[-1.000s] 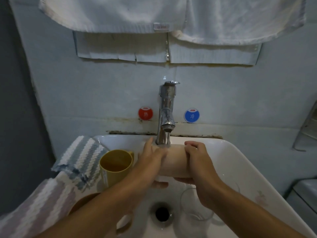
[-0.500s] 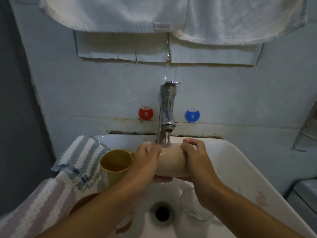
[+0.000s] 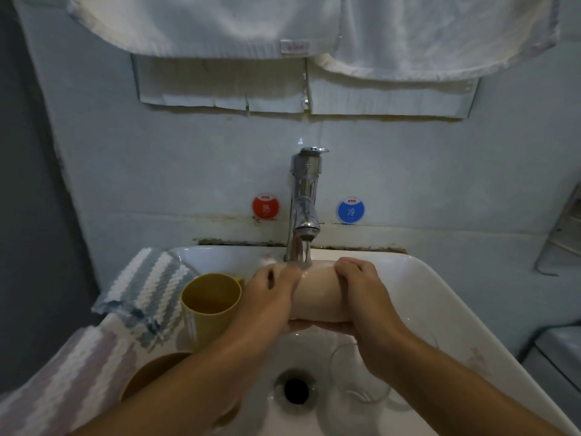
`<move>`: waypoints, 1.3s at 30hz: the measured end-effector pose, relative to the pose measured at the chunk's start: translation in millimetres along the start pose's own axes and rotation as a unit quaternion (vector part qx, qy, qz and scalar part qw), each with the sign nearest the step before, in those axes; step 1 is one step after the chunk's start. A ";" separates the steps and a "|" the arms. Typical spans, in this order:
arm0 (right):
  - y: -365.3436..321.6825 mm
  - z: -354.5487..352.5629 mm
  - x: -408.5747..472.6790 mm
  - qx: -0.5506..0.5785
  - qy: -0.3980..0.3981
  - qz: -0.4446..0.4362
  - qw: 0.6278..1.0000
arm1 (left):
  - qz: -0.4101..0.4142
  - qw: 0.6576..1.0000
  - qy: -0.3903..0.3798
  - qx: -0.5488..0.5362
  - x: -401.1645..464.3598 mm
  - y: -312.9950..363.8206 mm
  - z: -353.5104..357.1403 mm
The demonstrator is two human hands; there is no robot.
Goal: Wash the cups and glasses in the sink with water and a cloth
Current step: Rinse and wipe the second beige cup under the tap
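A beige cup lies sideways under the running tap, over the white sink. My left hand grips its left end, fingers curled over the top where the water lands. My right hand grips its right end from above. A yellow mug stands upright at the sink's left. A brown cup sits lower left, partly behind my left forearm. A clear glass stands in the basin beside the drain, below my right wrist. A striped cloth hangs over the left rim.
White towels hang on the wall above. Red and blue round stickers flank the tap. A wire rack is on the right wall, and a grey surface lies lower right.
My left hand's fingers have curled from extended to closed over the cup's left end. The cup and both hands have shifted slightly back under the water stream.
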State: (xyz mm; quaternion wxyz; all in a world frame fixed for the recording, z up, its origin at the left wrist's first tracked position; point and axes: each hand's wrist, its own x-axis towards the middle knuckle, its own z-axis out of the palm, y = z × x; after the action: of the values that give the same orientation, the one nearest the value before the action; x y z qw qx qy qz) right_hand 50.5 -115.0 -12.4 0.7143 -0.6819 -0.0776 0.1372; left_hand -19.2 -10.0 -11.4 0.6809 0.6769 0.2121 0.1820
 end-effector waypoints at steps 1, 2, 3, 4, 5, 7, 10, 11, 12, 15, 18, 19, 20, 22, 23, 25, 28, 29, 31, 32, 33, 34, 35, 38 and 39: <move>0.3 0.2 -0.4 0.001 0.006 0.001 1.000 | -0.001 1.000 -0.004 -0.010 -0.4 1.3 0.0; 0.5 0.3 -1.1 0.002 0.011 0.001 1.000 | -0.007 1.000 -0.013 -0.024 -0.9 3.1 -0.4; 0.9 0.3 -1.6 0.002 0.014 -0.001 1.000 | -0.014 0.999 -0.025 -0.036 -1.4 4.7 -1.3; 1.3 0.5 -2.0 0.002 0.015 -0.003 1.000 | -0.019 0.998 -0.038 -0.043 -2.0 5.5 -2.2; 1.2 0.7 -2.4 0.004 0.014 -0.006 1.000 | -0.018 0.998 -0.047 -0.041 -1.8 4.7 -3.3; 1.6 1.1 -2.4 -0.002 0.012 -0.014 1.000 | -0.012 0.999 -0.045 -0.014 0.0 2.7 -3.0; 3.1 0.6 -2.7 -0.025 0.002 -0.031 0.999 | -0.010 0.999 -0.033 0.027 1.7 -0.6 1.1; 3.5 0.4 -3.0 -0.028 -0.004 -0.034 0.999 | -0.007 0.999 -0.032 0.030 1.2 -0.4 2.0; 3.7 0.1 -3.7 -0.028 -0.010 -0.035 0.999 | -0.005 0.999 -0.030 0.028 0.6 0.9 2.3; 5.8 0.2 -4.8 -0.025 -0.033 -0.037 0.998 | -0.017 1.000 -0.016 -0.012 0.5 3.4 -0.9; 6.7 2.0 -6.1 -0.028 -0.055 -0.039 0.997 | -0.032 0.999 0.028 -0.002 1.3 4.7 -1.0; 6.8 2.8 -6.0 -0.032 -0.057 -0.039 0.997 | -0.039 0.998 0.040 0.005 0.8 6.0 0.1; 6.9 3.1 -5.3 -0.035 -0.055 -0.038 0.997 | -0.045 0.998 0.050 0.008 0.0 6.3 0.2; 6.2 3.6 -2.7 -0.035 -0.044 -0.034 0.998 | -0.052 0.997 0.060 -0.007 -0.6 7.1 0.1; 5.9 3.8 -0.9 -0.036 -0.036 -0.029 0.998 | -0.056 0.997 0.057 -0.020 -0.7 7.2 -0.4; 5.5 4.8 1.5 -0.041 -0.020 -0.023 0.999 | -0.061 0.996 0.048 -0.034 -1.1 6.9 -1.7; 6.2 4.5 0.7 -0.038 -0.025 -0.028 0.999 | -0.055 0.998 0.041 0.001 -3.9 9.2 0.7; 7.0 3.9 0.1 -0.035 -0.037 -0.031 0.998 | -0.053 0.997 0.047 0.021 -3.5 10.5 3.5; 7.6 2.7 -1.6 -0.036 -0.067 -0.036 0.997 | -0.057 0.994 0.067 0.063 -1.0 11.9 6.3; 7.8 2.4 -2.1 -0.037 -0.077 -0.036 0.996 | -0.060 0.993 0.072 0.072 0.3 11.5 6.4; 8.3 2.1 -2.4 -0.039 -0.083 -0.034 0.995 | -0.060 0.993 0.072 0.068 2.4 10.3 5.9; 8.2 2.5 -2.5 -0.040 -0.085 -0.032 0.995 | -0.058 0.994 0.070 0.054 3.5 8.6 4.1; 8.3 2.8 -2.5 -0.040 -0.085 -0.031 0.995 | -0.056 0.995 0.070 0.037 4.8 7.1 2.7; 6.8 4.5 0.6 -0.033 -0.075 -0.020 0.996 | -0.048 0.995 0.084 0.004 6.1 5.4 -2.1; 6.3 5.1 2.0 -0.035 -0.070 -0.019 0.997 | -0.044 0.995 0.088 -0.001 7.2 5.6 -2.0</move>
State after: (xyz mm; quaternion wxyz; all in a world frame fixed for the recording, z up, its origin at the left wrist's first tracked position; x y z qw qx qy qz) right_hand 50.3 -109.3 -18.5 0.6855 -0.6932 -0.1455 0.1682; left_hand -14.0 -4.3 -6.2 0.6674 0.6476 0.3010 0.2112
